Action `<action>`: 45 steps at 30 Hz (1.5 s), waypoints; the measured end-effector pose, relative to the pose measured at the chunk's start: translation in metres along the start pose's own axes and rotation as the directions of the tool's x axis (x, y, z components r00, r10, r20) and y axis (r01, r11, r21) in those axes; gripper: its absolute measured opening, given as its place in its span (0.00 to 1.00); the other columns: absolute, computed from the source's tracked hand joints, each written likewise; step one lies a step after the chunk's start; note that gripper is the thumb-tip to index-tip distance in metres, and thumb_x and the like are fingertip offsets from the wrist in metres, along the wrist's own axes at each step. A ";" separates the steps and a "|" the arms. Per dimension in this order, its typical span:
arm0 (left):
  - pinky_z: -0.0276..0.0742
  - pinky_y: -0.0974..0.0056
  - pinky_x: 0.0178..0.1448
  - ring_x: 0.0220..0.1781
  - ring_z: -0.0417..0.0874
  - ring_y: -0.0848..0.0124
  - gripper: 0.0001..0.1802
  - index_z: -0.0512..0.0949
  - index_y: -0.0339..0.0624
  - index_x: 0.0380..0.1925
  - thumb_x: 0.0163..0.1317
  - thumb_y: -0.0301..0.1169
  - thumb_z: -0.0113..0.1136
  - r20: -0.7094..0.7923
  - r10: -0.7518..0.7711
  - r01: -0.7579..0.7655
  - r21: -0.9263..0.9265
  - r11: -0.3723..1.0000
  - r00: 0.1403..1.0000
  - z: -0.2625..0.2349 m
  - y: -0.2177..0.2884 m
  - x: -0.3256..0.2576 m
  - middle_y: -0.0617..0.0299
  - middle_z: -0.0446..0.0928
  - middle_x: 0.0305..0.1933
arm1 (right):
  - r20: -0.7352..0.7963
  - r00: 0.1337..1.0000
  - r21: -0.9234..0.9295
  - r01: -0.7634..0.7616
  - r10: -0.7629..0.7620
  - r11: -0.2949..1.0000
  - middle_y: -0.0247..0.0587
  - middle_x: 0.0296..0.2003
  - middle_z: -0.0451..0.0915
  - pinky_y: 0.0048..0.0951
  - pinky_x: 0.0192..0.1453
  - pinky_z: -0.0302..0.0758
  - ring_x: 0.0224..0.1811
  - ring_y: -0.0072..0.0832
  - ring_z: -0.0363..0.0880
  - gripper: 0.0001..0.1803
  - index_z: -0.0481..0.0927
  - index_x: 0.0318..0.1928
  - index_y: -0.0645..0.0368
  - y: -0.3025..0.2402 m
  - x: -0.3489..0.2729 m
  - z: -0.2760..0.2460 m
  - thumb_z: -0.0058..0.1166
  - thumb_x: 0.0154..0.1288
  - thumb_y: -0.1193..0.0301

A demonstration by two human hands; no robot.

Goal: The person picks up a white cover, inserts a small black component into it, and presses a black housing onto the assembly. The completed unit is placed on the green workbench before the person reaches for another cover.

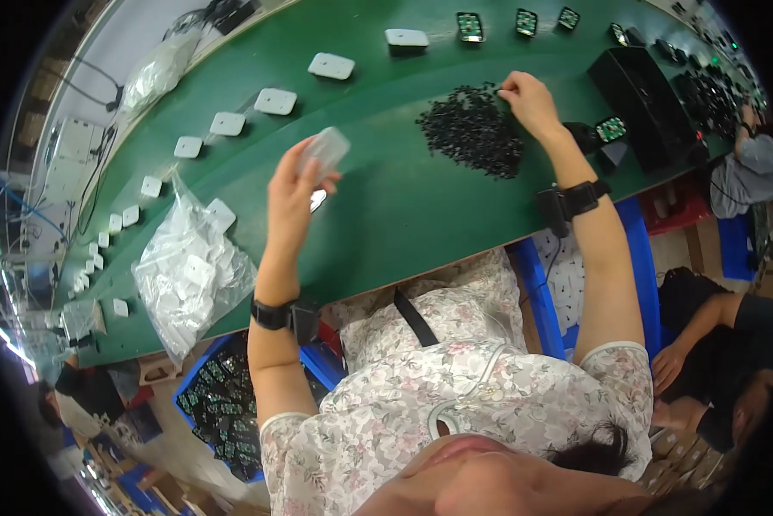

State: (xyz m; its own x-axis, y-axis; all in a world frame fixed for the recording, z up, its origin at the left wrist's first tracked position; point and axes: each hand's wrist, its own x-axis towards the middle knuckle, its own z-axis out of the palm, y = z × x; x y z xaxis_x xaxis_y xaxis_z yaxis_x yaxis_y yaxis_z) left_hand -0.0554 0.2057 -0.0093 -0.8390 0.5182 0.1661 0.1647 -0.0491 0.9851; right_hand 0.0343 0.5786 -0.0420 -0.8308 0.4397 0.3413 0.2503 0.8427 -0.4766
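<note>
My left hand (296, 185) is raised over the green table, its fingers closed round a white plastic cover (328, 148) with rounded corners. A small pale piece (319, 199) shows just below those fingers. At the right edge of a heap of small black parts (471, 129), my right hand (531, 103) has its fingertips pinched together. Whatever may be between them is too small to make out. Left of my left hand lies a clear plastic bag (193, 271) full of white covers.
White housings (276, 101) line the green table (378, 215), with open units showing green circuit boards (470, 27) farther right. A long black box (643, 96) stands at the right. Blue bins (219, 413) sit below the table's near edge. Other people (748, 172) sit nearby.
</note>
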 end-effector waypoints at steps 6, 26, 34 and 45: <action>0.74 0.73 0.29 0.28 0.79 0.73 0.15 0.68 0.34 0.51 0.63 0.20 0.50 0.103 -0.063 0.078 -0.148 0.986 0.993 0.006 0.004 0.008 0.52 0.76 0.38 | 0.039 0.998 0.007 -0.040 0.040 0.999 0.41 0.25 0.75 0.30 0.34 0.70 0.28 0.31 0.72 0.08 0.72 0.32 0.62 -0.023 0.000 -0.005 0.56 0.57 0.72; 0.73 0.63 0.27 0.27 0.78 0.61 0.09 0.77 0.39 0.34 0.51 0.20 0.62 -0.125 0.493 -0.341 0.578 0.742 0.861 -0.002 -0.007 -0.004 0.57 0.71 0.31 | 0.555 0.820 0.824 -0.519 -0.139 0.228 0.31 0.35 0.76 0.21 0.42 0.71 0.37 0.19 0.73 0.08 0.76 0.41 0.62 -0.225 -0.052 0.060 0.54 0.64 0.72; 0.72 0.63 0.27 0.28 0.77 0.62 0.08 0.76 0.41 0.32 0.50 0.23 0.62 0.027 0.443 -0.335 0.696 0.635 0.896 -0.005 -0.014 -0.002 0.59 0.70 0.32 | 0.250 0.937 0.727 -0.016 -0.243 0.687 0.34 0.32 0.75 0.20 0.35 0.70 0.32 0.20 0.73 0.06 0.77 0.38 0.63 -0.219 -0.052 0.057 0.56 0.59 0.78; 0.79 0.67 0.37 0.35 0.81 0.69 0.12 0.75 0.36 0.43 0.57 0.18 0.57 -0.106 -0.140 0.114 -0.221 0.969 0.984 0.003 -0.003 -0.005 0.57 0.76 0.39 | 0.139 0.962 0.606 0.106 -0.236 0.788 0.34 0.27 0.73 0.19 0.25 0.63 0.23 0.18 0.68 0.03 0.76 0.32 0.64 -0.218 -0.053 0.050 0.57 0.57 0.79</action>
State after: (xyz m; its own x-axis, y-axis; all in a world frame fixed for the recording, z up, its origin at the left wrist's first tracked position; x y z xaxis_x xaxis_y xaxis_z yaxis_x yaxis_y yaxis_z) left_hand -0.0496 0.2059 -0.0133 -0.9042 0.4261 0.0303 -0.0506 -0.1773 0.9829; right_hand -0.0012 0.3563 0.0027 -0.9270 0.1806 0.3287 -0.1926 0.5226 -0.8305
